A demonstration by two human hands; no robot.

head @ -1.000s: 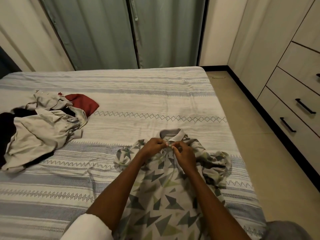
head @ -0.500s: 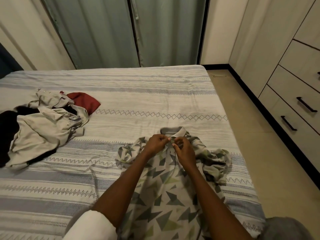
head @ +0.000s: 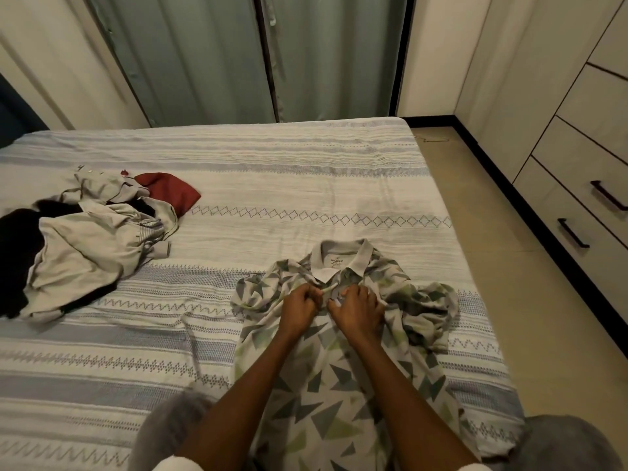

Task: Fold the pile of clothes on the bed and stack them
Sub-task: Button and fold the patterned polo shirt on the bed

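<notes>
Now both hands have dropped from the collar to a point lower on the placket of the patterned polo shirt (head: 326,379), lying face-up near the right edge of the bed (head: 306,185). Left hand (head: 300,305) and right hand (head: 356,309) each pinch placket fabric, close together. Judgement: buttoning continues; folding not begun. Unfolded pile (head: 85,239) sits well apart, left.

A triangle-print polo shirt (head: 326,396) lies face up, collar away, on the striped bed (head: 272,198); a rumpled clothes pile (head: 81,243) sits well left.
</notes>
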